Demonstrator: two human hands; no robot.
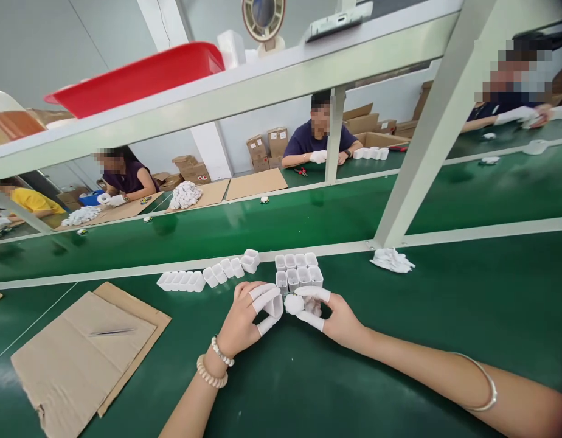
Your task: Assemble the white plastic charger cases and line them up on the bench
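I see left grip (pixel 244 319) pinching white boxy plastic cup (pixel 275 305) | right grip (pixel 341 317) pinching rounded white piece (pixel 294 304) | close together, likely for alignment

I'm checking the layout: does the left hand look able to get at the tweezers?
Probably not directly: the left hand holds a white cup, though nothing covers the tweezers on the cardboard.

Held cup (pixel 275 304) looks smooth plstc, cardbd (pixel 75 359) matt w/ rough edge, belt (pixel 290 213) glossy, tray (pixel 144 78) shiny plstc.
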